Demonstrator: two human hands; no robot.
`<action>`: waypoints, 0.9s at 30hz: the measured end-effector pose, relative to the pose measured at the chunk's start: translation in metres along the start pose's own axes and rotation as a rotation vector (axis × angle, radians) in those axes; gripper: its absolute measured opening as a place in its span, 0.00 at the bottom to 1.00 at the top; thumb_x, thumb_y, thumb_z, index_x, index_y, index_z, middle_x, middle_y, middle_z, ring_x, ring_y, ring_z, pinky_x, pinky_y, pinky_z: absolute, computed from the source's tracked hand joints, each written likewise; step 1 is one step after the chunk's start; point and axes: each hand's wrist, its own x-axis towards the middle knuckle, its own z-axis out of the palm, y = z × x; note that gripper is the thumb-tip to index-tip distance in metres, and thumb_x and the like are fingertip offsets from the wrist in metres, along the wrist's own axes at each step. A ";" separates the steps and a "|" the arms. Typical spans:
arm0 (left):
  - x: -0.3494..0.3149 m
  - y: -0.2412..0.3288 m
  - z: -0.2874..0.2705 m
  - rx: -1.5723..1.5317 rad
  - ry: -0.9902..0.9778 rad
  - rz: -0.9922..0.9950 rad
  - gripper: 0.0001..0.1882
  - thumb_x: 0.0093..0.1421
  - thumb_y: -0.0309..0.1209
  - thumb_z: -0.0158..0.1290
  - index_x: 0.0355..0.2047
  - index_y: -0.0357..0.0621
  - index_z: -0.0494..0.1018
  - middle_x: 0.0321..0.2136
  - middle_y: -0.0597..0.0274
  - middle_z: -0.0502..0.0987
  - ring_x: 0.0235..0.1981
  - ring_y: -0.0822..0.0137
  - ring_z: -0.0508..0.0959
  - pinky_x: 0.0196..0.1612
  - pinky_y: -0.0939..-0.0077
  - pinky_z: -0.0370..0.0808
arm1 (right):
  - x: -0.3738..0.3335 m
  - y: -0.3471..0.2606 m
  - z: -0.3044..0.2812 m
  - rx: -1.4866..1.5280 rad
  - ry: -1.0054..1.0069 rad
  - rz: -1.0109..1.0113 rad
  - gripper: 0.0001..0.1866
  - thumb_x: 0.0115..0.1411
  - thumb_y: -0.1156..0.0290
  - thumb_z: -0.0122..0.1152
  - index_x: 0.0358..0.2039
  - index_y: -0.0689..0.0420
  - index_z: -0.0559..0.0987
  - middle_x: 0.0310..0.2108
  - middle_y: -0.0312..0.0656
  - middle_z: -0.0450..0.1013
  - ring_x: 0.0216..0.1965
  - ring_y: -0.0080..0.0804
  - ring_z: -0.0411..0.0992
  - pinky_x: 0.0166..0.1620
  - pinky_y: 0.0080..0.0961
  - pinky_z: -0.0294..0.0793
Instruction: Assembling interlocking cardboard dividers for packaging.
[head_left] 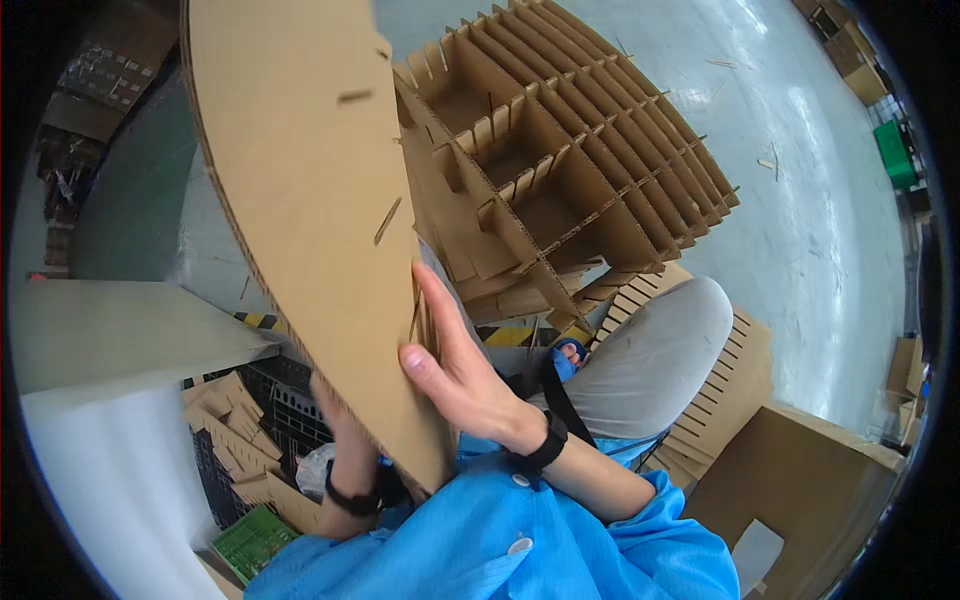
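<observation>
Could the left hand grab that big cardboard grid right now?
Probably not straight away: the left hand is on the left side of the large cardboard sheet, which stands between it and the cardboard grid. It might have to go around.

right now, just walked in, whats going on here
A person in a blue shirt has a large cardboard sheet between both hands: the right hand against its right edge, the left hand partly hidden at its left edge. Beyond it is a slotted cardboard lattice; loose cardboard pieces lie at lower left.

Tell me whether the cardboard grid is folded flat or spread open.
Spread open: the cardboard grid shows crossed strips with open cells between them.
</observation>
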 end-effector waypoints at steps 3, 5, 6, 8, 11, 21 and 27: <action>0.020 -0.023 0.015 -0.382 -0.239 0.003 0.34 0.73 0.48 0.38 0.71 0.44 0.45 0.70 0.53 0.53 0.70 0.53 0.53 0.70 0.56 0.55 | -0.004 0.001 0.002 0.139 -0.132 0.139 0.43 0.68 0.52 0.51 0.70 0.65 0.46 0.71 0.65 0.42 0.74 0.56 0.39 0.72 0.43 0.42; 0.010 0.021 0.057 -0.256 -0.142 0.109 0.31 0.72 0.45 0.40 0.68 0.41 0.50 0.67 0.50 0.56 0.67 0.56 0.58 0.68 0.60 0.59 | -0.005 -0.019 -0.003 0.159 -0.129 0.155 0.47 0.66 0.51 0.54 0.70 0.67 0.44 0.71 0.67 0.41 0.73 0.58 0.39 0.72 0.42 0.41; 0.001 0.041 0.070 -0.116 -0.035 0.217 0.28 0.72 0.42 0.42 0.65 0.39 0.55 0.64 0.47 0.60 0.64 0.59 0.63 0.65 0.63 0.62 | -0.007 -0.033 -0.005 0.140 -0.167 0.125 0.49 0.64 0.50 0.56 0.70 0.68 0.43 0.70 0.68 0.41 0.73 0.59 0.39 0.72 0.42 0.41; 0.001 0.047 0.073 0.155 0.011 0.385 0.28 0.72 0.43 0.42 0.65 0.39 0.54 0.65 0.46 0.59 0.65 0.56 0.62 0.66 0.62 0.61 | -0.004 -0.057 -0.008 0.032 -0.253 0.109 0.55 0.62 0.51 0.62 0.71 0.67 0.36 0.71 0.61 0.44 0.73 0.48 0.43 0.71 0.36 0.46; -0.003 0.080 0.079 -0.013 -0.058 0.490 0.26 0.71 0.37 0.43 0.64 0.39 0.53 0.67 0.43 0.55 0.68 0.51 0.59 0.68 0.60 0.58 | -0.004 -0.058 -0.005 -0.029 -0.252 0.058 0.56 0.61 0.54 0.64 0.71 0.67 0.36 0.71 0.62 0.44 0.73 0.50 0.44 0.71 0.37 0.46; 0.028 0.108 0.082 -0.019 -0.168 0.284 0.39 0.58 0.16 0.49 0.69 0.41 0.47 0.67 0.49 0.54 0.68 0.59 0.57 0.69 0.63 0.52 | 0.006 -0.026 -0.056 0.335 -0.041 0.388 0.28 0.69 0.66 0.52 0.64 0.67 0.62 0.60 0.50 0.68 0.61 0.31 0.64 0.63 0.27 0.63; 0.025 0.110 0.069 -0.060 -0.139 0.130 0.39 0.60 0.25 0.51 0.69 0.40 0.46 0.65 0.47 0.58 0.66 0.57 0.59 0.68 0.62 0.54 | 0.048 -0.018 -0.081 0.007 0.026 0.462 0.20 0.65 0.67 0.55 0.52 0.69 0.74 0.41 0.45 0.79 0.41 0.27 0.74 0.46 0.27 0.74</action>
